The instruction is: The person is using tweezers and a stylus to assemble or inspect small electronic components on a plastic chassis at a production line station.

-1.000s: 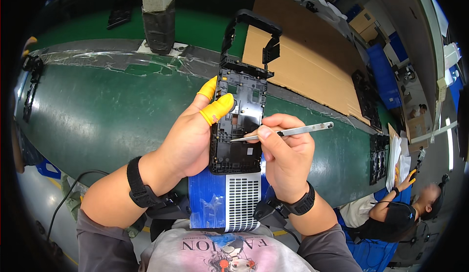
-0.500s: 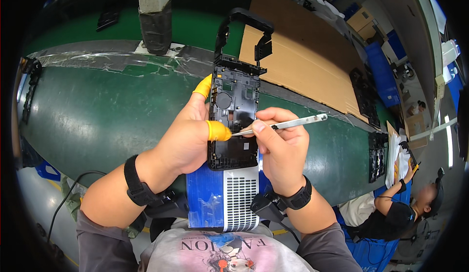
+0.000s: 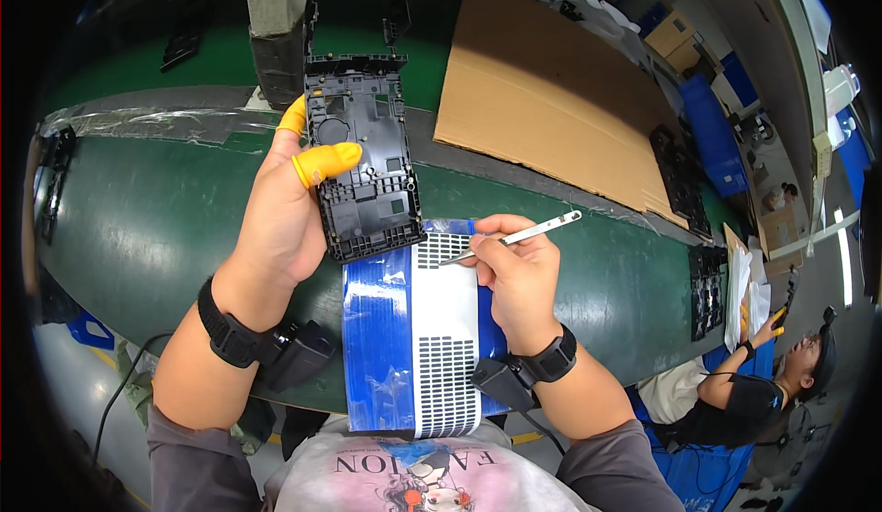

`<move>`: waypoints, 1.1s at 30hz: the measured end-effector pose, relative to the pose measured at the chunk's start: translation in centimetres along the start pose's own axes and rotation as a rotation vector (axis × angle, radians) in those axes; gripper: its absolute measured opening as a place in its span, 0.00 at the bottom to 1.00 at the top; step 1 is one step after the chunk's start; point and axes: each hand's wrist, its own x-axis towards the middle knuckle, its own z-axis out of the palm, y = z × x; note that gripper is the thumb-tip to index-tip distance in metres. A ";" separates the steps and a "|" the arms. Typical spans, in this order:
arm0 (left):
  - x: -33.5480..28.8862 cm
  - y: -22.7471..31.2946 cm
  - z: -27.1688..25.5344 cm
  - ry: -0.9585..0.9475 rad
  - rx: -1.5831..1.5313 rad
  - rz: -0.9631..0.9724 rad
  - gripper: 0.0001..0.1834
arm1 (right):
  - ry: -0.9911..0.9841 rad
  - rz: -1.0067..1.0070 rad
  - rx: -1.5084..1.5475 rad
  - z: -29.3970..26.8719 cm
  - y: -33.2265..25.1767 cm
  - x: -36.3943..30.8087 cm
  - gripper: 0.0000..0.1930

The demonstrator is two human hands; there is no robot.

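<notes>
My left hand (image 3: 280, 204), with yellow finger cots on its thumb and a finger, grips a black plastic housing frame (image 3: 367, 201). The frame is tilted, with a tall open loop at its far end. In my right hand (image 3: 521, 278) is a pair of metal tweezers (image 3: 542, 228), pinched between thumb and fingers. Its tips point at a white sheet of small black stickers (image 3: 446, 305), just right of the frame's near end; whether they touch it I cannot tell. Stickers sit at the sheet's far and near ends, with a bare white stretch between. Beneath lies a blue plastic-covered block (image 3: 378, 328).
A green work table (image 3: 606, 282) spreads around me, with a large cardboard sheet (image 3: 542, 98) behind. A post (image 3: 277, 43) rises at the back left. More black plastic parts (image 3: 707, 291) lie at the right. Beyond them a person (image 3: 744, 397) is working.
My left hand has carried the black frame left and away from me. The tweezers have left the frame, and their tips are now over the sticker sheet, which shows more.
</notes>
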 end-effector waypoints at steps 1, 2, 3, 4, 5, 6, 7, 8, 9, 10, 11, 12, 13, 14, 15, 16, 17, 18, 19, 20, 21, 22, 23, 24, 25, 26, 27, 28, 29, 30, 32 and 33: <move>0.0 -0.1 0.0 0.032 -0.023 -0.002 0.24 | 0.000 -0.001 -0.013 0.0 0.0 0.0 0.07; 0.0 0.0 0.0 0.032 -0.023 -0.002 0.24 | -0.001 0.000 -0.012 0.0 0.0 0.0 0.07; 0.1 -0.1 0.0 0.036 -0.024 -0.001 0.22 | -0.008 0.007 -0.019 0.0 0.0 0.0 0.06; 0.1 -0.1 0.0 0.040 -0.025 -0.001 0.20 | -0.016 0.014 -0.025 0.0 0.0 0.0 0.06; 0.1 -0.1 -0.1 0.040 -0.025 -0.001 0.20 | -0.016 0.015 -0.025 0.1 -0.1 0.0 0.06; 0.2 -0.2 -0.1 0.045 -0.029 0.004 0.19 | -0.016 0.020 -0.022 0.2 -0.1 -0.1 0.06; 0.2 -0.3 -0.1 0.049 -0.033 0.010 0.18 | -0.017 0.026 -0.019 0.2 -0.2 -0.1 0.06; 0.2 -0.4 -0.1 0.048 -0.033 0.009 0.18 | -0.015 0.025 -0.019 0.2 -0.1 -0.1 0.06; 0.2 -0.5 -0.1 0.040 -0.038 0.001 0.17 | -0.035 0.025 -0.004 0.2 0.0 -0.1 0.06; 0.2 -0.6 -0.2 0.032 -0.043 -0.008 0.16 | -0.054 0.025 0.011 0.1 0.1 -0.1 0.06; 0.3 -0.7 -0.3 0.031 -0.043 -0.008 0.16 | -0.053 0.024 0.010 0.1 0.0 -0.1 0.06; 0.3 -0.7 -0.6 -0.012 -0.027 -0.034 0.17 | -0.048 -0.005 0.002 0.1 0.0 -0.2 0.06; 0.3 -0.7 -0.7 -0.056 -0.010 -0.060 0.18 | -0.042 -0.035 -0.006 0.1 -0.1 -0.2 0.06; 0.3 -0.8 -0.6 -0.057 -0.010 -0.059 0.18 | -0.042 -0.037 -0.006 0.0 -0.3 -0.3 0.06; 0.2 -1.0 -0.4 -0.015 -0.018 -0.074 0.16 | -0.040 -0.057 0.024 -0.1 -0.6 -0.3 0.07; 0.0 -1.3 -0.1 0.027 -0.027 -0.089 0.14 | -0.039 -0.076 0.055 -0.1 -1.1 -0.4 0.08; -0.1 -1.6 0.1 0.014 -0.026 -0.115 0.14 | -0.043 -0.077 0.055 0.0 -1.6 -0.5 0.08; -0.4 -1.9 0.3 0.003 -0.051 -0.151 0.14 | -0.042 -0.117 0.107 0.2 -2.2 -0.7 0.08; -0.6 -2.3 0.5 -0.009 -0.077 -0.187 0.14 | -0.042 -0.157 0.160 0.4 -2.7 -0.9 0.09; -1.0 -2.4 0.6 -0.029 -0.087 -0.237 0.14 | -0.065 -0.159 0.180 0.5 -2.9 -1.1 0.10; -1.3 -2.8 0.6 -0.027 -0.114 -0.310 0.13 | -0.057 -0.164 0.178 0.6 -3.1 -1.4 0.10; -1.6 -3.0 0.7 -0.049 -0.124 -0.348 0.13 | -0.063 -0.164 0.162 0.8 -3.1 -1.7 0.10; -1.9 -3.2 0.8 -0.070 -0.133 -0.387 0.13 | -0.069 -0.163 0.145 1.1 -3.0 -1.9 0.10; -2.1 -3.3 0.9 -0.094 -0.150 -0.403 0.14 | -0.102 -0.157 0.164 1.1 -2.8 -2.1 0.11; -2.3 -3.4 1.0 -0.097 -0.149 -0.406 0.14 | -0.098 -0.159 0.164 1.2 -2.6 -2.1 0.11; -2.5 -3.5 1.1 -0.113 -0.139 -0.412 0.15 | -0.103 -0.151 0.151 1.3 -2.4 -2.1 0.11; -2.6 -3.5 1.1 -0.128 -0.130 -0.417 0.16 | -0.111 -0.143 0.139 1.4 -2.3 -2.0 0.11; -2.6 -3.5 1.1 -0.134 -0.117 -0.412 0.17 | -0.101 -0.146 0.126 1.4 -2.2 -2.0 0.11; -2.6 -3.4 1.2 -0.134 -0.117 -0.411 0.17 | -0.101 -0.147 0.125 1.4 -2.2 -1.9 0.11; -2.7 -3.4 1.2 -0.155 -0.124 -0.414 0.17 | -0.105 -0.161 0.158 1.3 -2.1 -1.8 0.10; -2.8 -3.3 1.3 -0.176 -0.132 -0.415 0.17 | -0.110 -0.175 0.189 1.4 -2.1 -1.8 0.10; -2.8 -3.3 1.2 -0.193 -0.144 -0.414 0.18 | -0.110 -0.163 0.181 1.4 -2.3 -1.9 0.10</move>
